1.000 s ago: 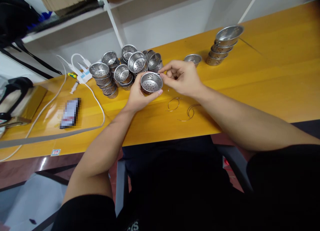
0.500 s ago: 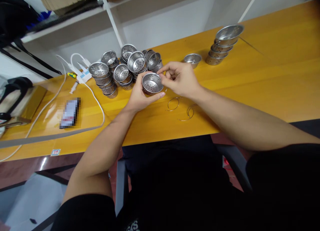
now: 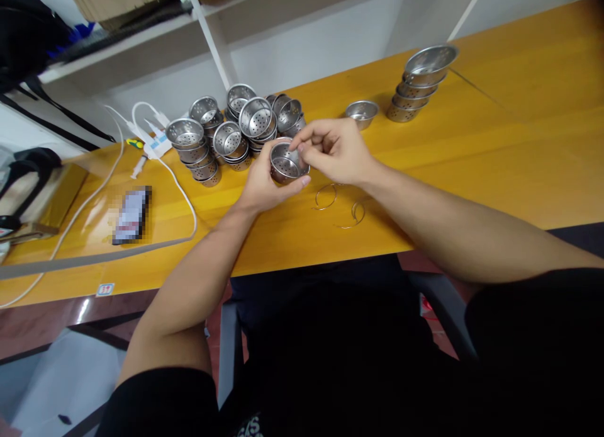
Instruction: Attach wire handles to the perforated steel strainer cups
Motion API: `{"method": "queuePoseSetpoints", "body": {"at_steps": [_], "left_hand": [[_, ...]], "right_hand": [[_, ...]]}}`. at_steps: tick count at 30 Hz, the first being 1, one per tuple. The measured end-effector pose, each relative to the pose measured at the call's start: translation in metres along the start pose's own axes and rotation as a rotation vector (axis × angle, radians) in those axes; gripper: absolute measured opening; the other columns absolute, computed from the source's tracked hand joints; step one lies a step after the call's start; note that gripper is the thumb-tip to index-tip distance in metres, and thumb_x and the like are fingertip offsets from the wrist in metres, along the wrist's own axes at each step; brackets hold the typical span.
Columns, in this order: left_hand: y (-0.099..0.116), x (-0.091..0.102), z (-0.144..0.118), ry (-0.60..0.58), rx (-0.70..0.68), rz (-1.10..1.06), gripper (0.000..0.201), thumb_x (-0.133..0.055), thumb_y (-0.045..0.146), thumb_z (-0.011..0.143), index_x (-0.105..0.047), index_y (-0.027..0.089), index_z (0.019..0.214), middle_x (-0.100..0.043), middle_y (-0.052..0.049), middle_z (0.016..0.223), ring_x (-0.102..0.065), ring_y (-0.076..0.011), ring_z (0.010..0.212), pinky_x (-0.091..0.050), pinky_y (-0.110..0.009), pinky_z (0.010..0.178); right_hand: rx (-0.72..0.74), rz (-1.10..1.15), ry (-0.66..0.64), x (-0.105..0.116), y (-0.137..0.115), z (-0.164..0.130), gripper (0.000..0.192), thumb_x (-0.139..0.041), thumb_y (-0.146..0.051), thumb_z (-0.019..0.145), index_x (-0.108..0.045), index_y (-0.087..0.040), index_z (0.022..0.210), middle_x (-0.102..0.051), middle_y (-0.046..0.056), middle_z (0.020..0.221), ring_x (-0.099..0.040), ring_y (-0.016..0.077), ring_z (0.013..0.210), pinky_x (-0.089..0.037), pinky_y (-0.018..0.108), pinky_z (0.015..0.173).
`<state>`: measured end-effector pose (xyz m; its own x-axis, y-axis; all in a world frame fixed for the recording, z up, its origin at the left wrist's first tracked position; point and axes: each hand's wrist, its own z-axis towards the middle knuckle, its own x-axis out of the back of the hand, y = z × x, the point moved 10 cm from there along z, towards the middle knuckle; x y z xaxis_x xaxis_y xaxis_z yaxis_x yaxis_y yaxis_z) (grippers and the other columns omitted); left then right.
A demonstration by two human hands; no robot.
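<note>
My left hand (image 3: 263, 182) is wrapped around a small perforated metal strainer cup (image 3: 285, 165), tilted with its opening toward me. Over the cup's far right rim, my right hand (image 3: 336, 148) is closed, thumb and index finger pinched together. Whatever sits between those fingertips is too small or hidden to make out. Below the right hand, a few thin wire rings (image 3: 326, 198) lie on the yellow table (image 3: 292, 242). Beyond the left hand stand several stacks of similar perforated cups (image 3: 229, 141).
A single metal cup (image 3: 362, 112) and a leaning stack of cups (image 3: 411, 94) stand to the right. On the left are a phone (image 3: 131, 215), a white power strip (image 3: 158, 142), a white cable (image 3: 186, 201) and a syringe-like object (image 3: 139, 166). A white shelf (image 3: 136, 46) runs behind.
My right fingertips have moved slightly left, from the cup's right edge to over its opening. The left hand keeps hold of the cup, almost unmoved.
</note>
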<state>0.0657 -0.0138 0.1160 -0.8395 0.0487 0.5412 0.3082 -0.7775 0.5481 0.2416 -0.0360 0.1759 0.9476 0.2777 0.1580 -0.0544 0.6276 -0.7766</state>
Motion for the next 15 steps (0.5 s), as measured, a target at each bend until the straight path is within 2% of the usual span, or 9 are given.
{"method": "queuePoseSetpoints", "body": {"at_steps": [2,5,9,12,15], "left_hand": [[-0.001,0.001,0.000,-0.010,0.020,-0.016,0.104,-0.095,0.096,0.100,-0.062,0.028,0.171,-0.085,-0.014,0.162,-0.088,-0.0353,0.145,-0.071,-0.052,0.131],[-0.002,0.001,0.001,-0.013,0.012,-0.080,0.099,-0.091,0.098,0.101,-0.066,0.028,0.166,-0.085,-0.015,0.164,-0.089,-0.0361,0.147,-0.072,-0.052,0.130],[-0.004,-0.004,0.001,-0.040,0.018,-0.127,0.100,-0.100,0.089,0.098,-0.064,0.030,0.170,-0.082,-0.015,0.168,-0.088,-0.0380,0.151,-0.075,-0.056,0.131],[-0.006,-0.008,0.000,-0.057,0.024,-0.108,0.102,-0.108,0.071,0.096,-0.058,0.033,0.176,-0.080,-0.015,0.170,-0.086,-0.0372,0.155,-0.073,-0.057,0.136],[-0.006,-0.008,-0.001,-0.050,0.015,-0.086,0.094,-0.105,0.058,0.100,-0.057,0.031,0.176,-0.079,-0.016,0.170,-0.086,-0.0365,0.153,-0.073,-0.057,0.137]], "right_hand": [[-0.024,0.081,-0.110,-0.004,-0.002,0.001,0.054,-0.107,-0.073,0.108,-0.090,-0.022,0.113,-0.082,0.006,0.092,-0.059,0.0154,0.067,-0.050,0.031,0.057],[-0.064,0.165,-0.204,-0.005,-0.002,0.001,0.066,-0.118,-0.079,0.094,-0.090,-0.023,0.114,-0.087,0.007,0.099,-0.063,0.0146,0.068,-0.050,0.029,0.055],[-0.143,0.176,-0.193,-0.003,0.005,0.002,0.076,-0.127,-0.082,0.078,-0.085,-0.026,0.105,-0.079,0.002,0.086,-0.061,0.0156,0.064,-0.050,0.031,0.052],[-0.171,0.144,-0.167,-0.002,0.009,0.001,0.077,-0.125,-0.086,0.077,-0.081,-0.027,0.100,-0.073,-0.001,0.077,-0.055,0.0154,0.059,-0.046,0.033,0.049],[-0.169,0.103,-0.172,-0.003,0.011,0.000,0.078,-0.123,-0.089,0.079,-0.079,-0.027,0.098,-0.068,-0.001,0.074,-0.056,0.0161,0.060,-0.046,0.033,0.052]]}}
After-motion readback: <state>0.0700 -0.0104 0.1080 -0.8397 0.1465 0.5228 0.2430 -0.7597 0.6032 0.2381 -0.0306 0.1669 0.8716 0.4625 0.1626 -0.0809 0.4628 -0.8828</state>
